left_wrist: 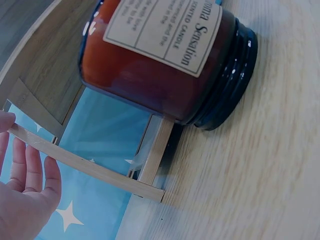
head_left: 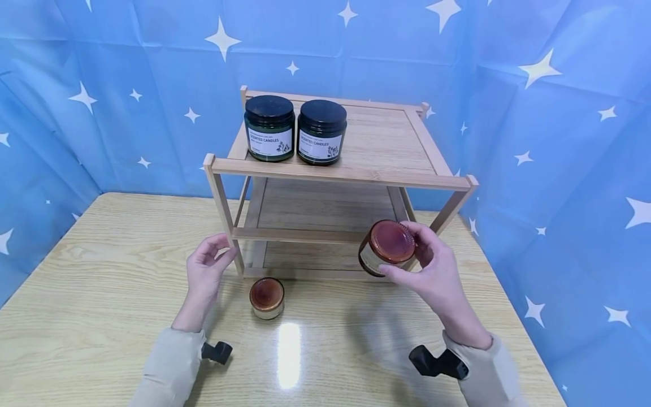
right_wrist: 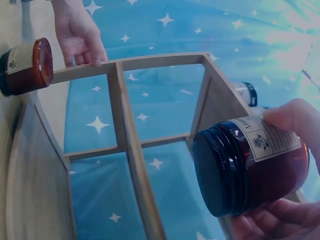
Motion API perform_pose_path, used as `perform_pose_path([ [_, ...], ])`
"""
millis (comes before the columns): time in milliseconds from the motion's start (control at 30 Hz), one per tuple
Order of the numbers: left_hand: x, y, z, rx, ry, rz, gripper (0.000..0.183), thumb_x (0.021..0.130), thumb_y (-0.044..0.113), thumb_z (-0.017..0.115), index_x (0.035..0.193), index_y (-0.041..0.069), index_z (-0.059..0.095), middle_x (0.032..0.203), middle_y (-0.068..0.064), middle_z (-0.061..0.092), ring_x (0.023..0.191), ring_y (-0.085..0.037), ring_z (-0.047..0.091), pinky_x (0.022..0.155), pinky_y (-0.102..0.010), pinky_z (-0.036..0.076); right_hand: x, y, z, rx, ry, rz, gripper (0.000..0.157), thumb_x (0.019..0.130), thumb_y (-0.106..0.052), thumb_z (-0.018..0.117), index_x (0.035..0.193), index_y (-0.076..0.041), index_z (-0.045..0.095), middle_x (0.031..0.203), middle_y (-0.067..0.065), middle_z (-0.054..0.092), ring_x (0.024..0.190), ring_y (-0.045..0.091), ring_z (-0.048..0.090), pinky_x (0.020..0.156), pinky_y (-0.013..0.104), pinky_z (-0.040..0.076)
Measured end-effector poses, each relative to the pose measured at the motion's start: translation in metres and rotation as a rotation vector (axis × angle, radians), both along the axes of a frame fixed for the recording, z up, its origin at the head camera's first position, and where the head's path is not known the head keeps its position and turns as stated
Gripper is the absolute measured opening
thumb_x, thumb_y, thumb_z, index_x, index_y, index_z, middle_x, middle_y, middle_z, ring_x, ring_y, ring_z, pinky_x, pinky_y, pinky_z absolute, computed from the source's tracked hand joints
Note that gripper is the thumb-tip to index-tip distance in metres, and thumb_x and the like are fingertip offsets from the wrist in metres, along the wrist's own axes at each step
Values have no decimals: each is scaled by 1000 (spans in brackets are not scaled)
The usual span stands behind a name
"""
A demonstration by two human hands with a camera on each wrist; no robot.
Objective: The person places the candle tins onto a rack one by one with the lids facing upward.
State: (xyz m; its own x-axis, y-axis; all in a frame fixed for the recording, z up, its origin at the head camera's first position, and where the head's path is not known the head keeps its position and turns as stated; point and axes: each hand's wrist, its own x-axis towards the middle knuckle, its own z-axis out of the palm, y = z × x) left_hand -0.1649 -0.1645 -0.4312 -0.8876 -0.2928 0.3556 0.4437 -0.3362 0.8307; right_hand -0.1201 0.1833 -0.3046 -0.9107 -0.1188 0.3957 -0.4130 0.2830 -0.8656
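Observation:
My right hand (head_left: 434, 271) grips an amber-red scented candle jar (head_left: 392, 242) between thumb and fingers, in front of the wooden two-tier shelf (head_left: 341, 176) at its right. Its reddish glass base faces up and its dark lid (right_wrist: 215, 172) is on the underside, as the right wrist view shows. With thumb and fingers about the shelf's front left post (left_wrist: 90, 167), my left hand (head_left: 205, 268) holds it low down. A second amber candle jar (head_left: 267, 298) stands upside down on the table, between my left hand and the shelf's front edge.
Two dark green candle jars, one at the left (head_left: 269, 129) and one beside it (head_left: 321, 133), stand on the left of the top tier. The lower tier (head_left: 325, 206) lies beneath. Blue star-patterned cloth (head_left: 325, 51) hangs behind and along the sides of the wooden table (head_left: 102, 282).

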Motion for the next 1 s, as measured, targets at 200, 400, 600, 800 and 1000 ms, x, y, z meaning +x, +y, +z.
perform_pose_path([
  [200, 1, 0, 0, -5, 3, -5, 45, 75, -29, 51, 93, 8, 69, 86, -1, 66, 84, -11, 60, 78, -22, 55, -2, 0, 13, -61, 53, 20, 61, 61, 19, 73, 117, 7, 54, 109, 6, 60, 95, 14, 58, 82, 16, 50],
  [400, 1, -1, 0, -14, 5, -10, 45, 75, -29, 51, 94, 8, 69, 87, -1, 65, 85, -11, 60, 80, -22, 55, -2, 2, 23, -83, 54, 12, 59, 63, 19, 72, 117, 3, 54, 109, 6, 61, 96, 15, 59, 82, 17, 50],
  [600, 1, -1, 0, -21, -3, -4, 45, 75, -28, 52, 93, 9, 69, 87, 0, 65, 85, -11, 60, 80, -22, 55, -2, 1, 34, -129, 72, 23, 60, 62, 22, 70, 117, 2, 56, 107, 6, 63, 94, 15, 60, 81, 17, 51],
  [800, 0, -2, -1, -13, 15, -10, 44, 74, -29, 52, 94, 8, 69, 86, -1, 66, 85, -11, 60, 79, -22, 55, -3, -3, 45, -157, 94, 12, 59, 63, 21, 70, 115, -2, 58, 106, 7, 65, 92, 15, 62, 79, 17, 52],
  [1000, 0, -2, -1, -29, 20, -11, 44, 75, -28, 52, 95, 7, 69, 87, 0, 66, 85, -11, 61, 79, -22, 55, -6, -9, 57, -232, 142, 41, 56, 63, 21, 68, 114, 0, 59, 108, 13, 63, 92, 19, 62, 77, 20, 52],
])
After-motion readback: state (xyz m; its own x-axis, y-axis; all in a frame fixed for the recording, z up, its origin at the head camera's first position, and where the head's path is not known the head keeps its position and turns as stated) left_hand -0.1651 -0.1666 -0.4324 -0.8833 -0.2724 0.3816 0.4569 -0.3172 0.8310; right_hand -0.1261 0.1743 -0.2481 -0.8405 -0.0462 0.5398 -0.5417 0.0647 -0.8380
